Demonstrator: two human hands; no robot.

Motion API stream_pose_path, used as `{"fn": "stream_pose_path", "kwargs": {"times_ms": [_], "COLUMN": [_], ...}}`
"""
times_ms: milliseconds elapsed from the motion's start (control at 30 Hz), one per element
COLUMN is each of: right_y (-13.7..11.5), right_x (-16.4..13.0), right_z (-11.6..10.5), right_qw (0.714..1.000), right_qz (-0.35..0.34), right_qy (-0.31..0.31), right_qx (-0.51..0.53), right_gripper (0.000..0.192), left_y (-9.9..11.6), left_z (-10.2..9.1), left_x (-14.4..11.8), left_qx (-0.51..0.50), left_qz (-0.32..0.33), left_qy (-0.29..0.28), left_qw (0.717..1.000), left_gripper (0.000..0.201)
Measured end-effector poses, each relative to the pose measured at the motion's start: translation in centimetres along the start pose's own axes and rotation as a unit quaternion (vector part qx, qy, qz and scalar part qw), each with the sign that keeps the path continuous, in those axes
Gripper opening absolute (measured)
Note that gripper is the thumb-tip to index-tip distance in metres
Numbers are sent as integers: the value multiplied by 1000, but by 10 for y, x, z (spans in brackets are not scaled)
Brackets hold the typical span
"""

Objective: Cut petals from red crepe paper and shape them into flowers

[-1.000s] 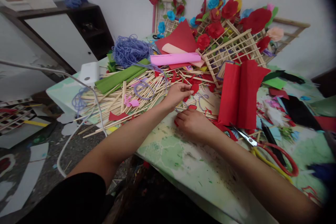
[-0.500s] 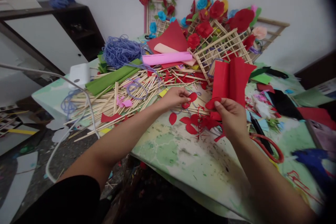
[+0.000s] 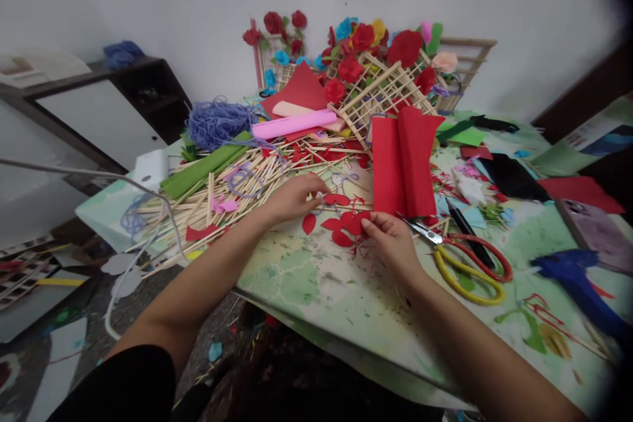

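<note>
Red paper petals [image 3: 341,224] lie on a table [image 3: 326,290] mottled green, cream and yellow. The folded crepe paper [image 3: 403,158] is red too. Scissors [image 3: 465,257] have one red and one yellow handle. A pink roll [image 3: 294,124], green roll [image 3: 205,168] and purple yarn [image 3: 215,122] (tangled) sit among pale wooden sticks [image 3: 217,191].

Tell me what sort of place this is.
Probably a home craft workspace: paper flowers on wooden lattice frames, a heap of wooden sticks, and scissors beside cut red petals.
</note>
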State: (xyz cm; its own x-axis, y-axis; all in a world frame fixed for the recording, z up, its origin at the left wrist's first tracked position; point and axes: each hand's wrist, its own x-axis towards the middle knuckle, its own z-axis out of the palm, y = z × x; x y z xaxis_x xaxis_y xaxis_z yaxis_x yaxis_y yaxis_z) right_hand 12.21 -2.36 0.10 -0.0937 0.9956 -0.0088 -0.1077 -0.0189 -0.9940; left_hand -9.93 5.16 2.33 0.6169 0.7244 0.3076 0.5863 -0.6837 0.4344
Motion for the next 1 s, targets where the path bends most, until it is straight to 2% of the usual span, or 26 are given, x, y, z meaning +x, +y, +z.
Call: {"fn": "stream_pose_path", "kwargs": {"times_ms": [67, 100, 133, 300, 467, 533, 600, 700, 800, 900, 1000], "right_y": [3, 5, 8, 17, 18, 18, 20, 20, 19, 19, 20], "right_x": [-7, -9, -11, -17, -21, -23, -24, -24, -24, -24, -22], "right_z": [0, 1, 1, 6, 8, 8, 8, 8, 9, 9, 9], "right_qw": [1000, 999, 999, 999, 999, 1000, 1000, 999, 1000, 1000, 1000], "right_qz": [10, 16, 23, 30, 10, 5, 1, 3, 5, 1, -8], "right_qy": [-19, -28, -35, -38, -34, -26, -23, -27, -24, -11, 1], "right_qx": [1, 0, 0, -3, -13, -16, -20, -19, -1, 11, 10], "right_gripper": [22, 23, 23, 22, 20, 19, 19, 19, 18, 18, 18], "left_y": [4, 6, 7, 7, 11, 17, 26, 41, 55, 65, 72], "left_z": [-5, -7, -7, -7, -13, -15, -14, 2, 29, 51, 61], "left_x": [-12, -17, -20, -24, -18, -17, -16, -14, -15, -19, -24], "left_qx": [-33, -46, -53, -21, 43, 48, 25, -86, -253, -361, -415], "left_qz": [56, 66, 68, 37, 27, 28, 8, -81, -177, -238, -253], "left_qy": [-130, -176, -197, -223, -222, -203, -153, -41, 78, 106, 140], "left_qw": [989, 981, 977, 974, 974, 978, 988, 992, 948, 896, 863], "left_gripper": [21, 21, 22, 24, 8, 7, 6, 10, 16, 21, 21]}}
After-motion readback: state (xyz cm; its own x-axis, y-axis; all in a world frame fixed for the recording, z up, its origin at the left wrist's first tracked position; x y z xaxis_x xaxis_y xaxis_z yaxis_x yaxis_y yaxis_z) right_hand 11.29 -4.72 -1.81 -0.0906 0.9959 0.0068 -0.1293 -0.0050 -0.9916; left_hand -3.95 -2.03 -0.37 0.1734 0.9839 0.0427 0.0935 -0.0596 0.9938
